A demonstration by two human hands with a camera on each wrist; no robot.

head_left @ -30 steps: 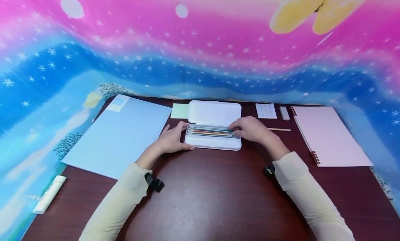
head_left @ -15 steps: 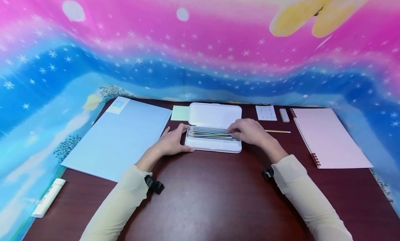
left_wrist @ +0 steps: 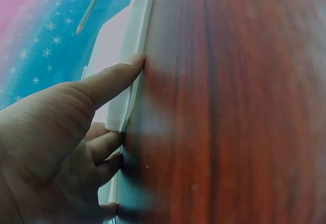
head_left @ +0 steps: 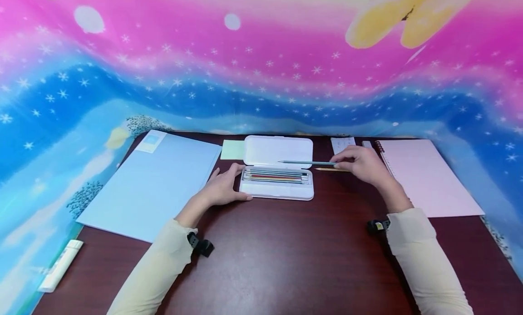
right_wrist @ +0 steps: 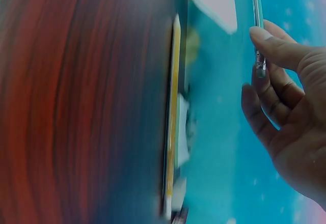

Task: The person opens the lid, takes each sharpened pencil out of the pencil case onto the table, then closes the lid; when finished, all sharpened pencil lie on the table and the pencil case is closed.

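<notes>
An open white pencil case (head_left: 273,194) lies at the back of the table, its lid flipped back. Several pencils (head_left: 273,176) lie in its far compartment. My left hand (head_left: 222,186) holds the case's left end, thumb along the near edge and fingers at the left side. My right hand (head_left: 363,166) pinches a green pencil (head_left: 304,162) near its eraser end, tip pointing left. That pencil hangs in the air, above the lid's right part in the head view. Under the hand, a yellow pencil (right_wrist: 173,91) lies on the table.
A large blue folder (head_left: 163,179) lies left, a pink spiral notebook (head_left: 429,179) right. Green sticky notes (head_left: 232,150), a small printed pad (head_left: 341,144) and a partly hidden eraser (head_left: 367,144) sit along the back. A white tube-like object (head_left: 61,266) is at the left edge.
My right hand has lifted the green pencil out of the case and moved right with it. My left hand has stayed at the case.
</notes>
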